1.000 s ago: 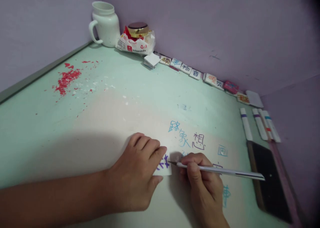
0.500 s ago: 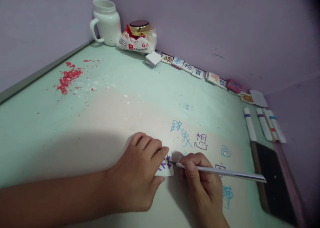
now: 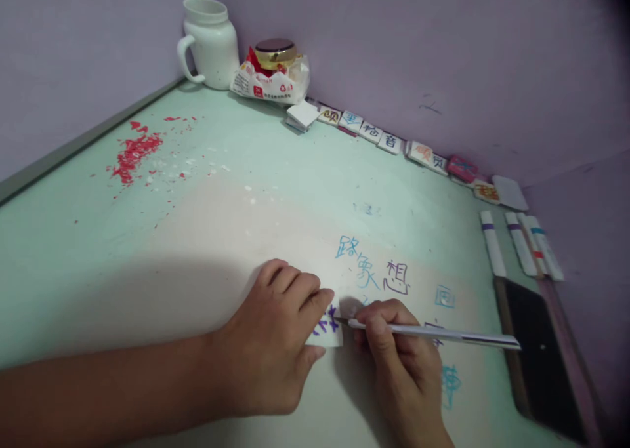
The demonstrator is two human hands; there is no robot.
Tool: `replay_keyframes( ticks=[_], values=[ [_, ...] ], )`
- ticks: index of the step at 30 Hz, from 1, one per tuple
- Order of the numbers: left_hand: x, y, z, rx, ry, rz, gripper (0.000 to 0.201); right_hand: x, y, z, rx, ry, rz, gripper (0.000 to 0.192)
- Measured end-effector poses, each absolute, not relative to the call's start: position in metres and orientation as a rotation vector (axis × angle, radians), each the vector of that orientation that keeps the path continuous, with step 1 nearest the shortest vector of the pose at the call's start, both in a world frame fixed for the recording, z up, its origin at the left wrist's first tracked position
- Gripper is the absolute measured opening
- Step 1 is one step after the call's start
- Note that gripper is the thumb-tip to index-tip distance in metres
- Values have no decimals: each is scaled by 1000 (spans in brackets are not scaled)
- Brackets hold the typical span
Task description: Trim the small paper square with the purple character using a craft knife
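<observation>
My left hand (image 3: 275, 343) presses down on a small white square block (image 3: 329, 326) with a purple character drawn on it, fingers curled over its left side. My right hand (image 3: 401, 363) grips a thin silver carving knife (image 3: 433, 334) like a pen. Its tip touches the block's right edge. Both hands rest low on the pale green table (image 3: 275, 172), which has blue and purple characters (image 3: 374, 271) written on it just beyond the hands.
A white jug (image 3: 209, 41) and a gold-lidded jar in a crumpled bag (image 3: 273, 71) stand in the far corner. Red and white shavings (image 3: 135, 153) lie at the left. A row of carved blocks (image 3: 384, 138) lines the back wall. Several markers (image 3: 516, 244) and a dark phone (image 3: 541, 353) lie at the right.
The view has shifted slightly. The knife tip has stayed at the block's right edge with small movements; my left hand has kept holding the block.
</observation>
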State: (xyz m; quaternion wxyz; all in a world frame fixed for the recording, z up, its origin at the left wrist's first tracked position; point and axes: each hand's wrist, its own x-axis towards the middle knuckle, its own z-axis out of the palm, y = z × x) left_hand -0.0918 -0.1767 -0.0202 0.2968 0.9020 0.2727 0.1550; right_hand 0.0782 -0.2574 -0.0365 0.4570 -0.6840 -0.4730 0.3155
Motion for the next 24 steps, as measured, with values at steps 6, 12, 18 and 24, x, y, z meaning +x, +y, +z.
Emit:
replay_keyframes(
  ticks=[6, 12, 18, 24],
  values=[
    [-92, -177, -21, 2400, 730, 399, 38, 80, -259, -38, -1678, -1171, 822, 30],
    [-92, -177, -22, 2401, 737, 408, 38, 83, -259, -39, -1670, -1161, 808, 29],
    [-91, -177, -22, 2399, 730, 424, 38, 82, -259, -40, -1666, -1194, 794, 28],
    [-92, -178, -22, 2404, 731, 423, 39, 79, -258, -36, -1689, -1136, 808, 31]
  ],
)
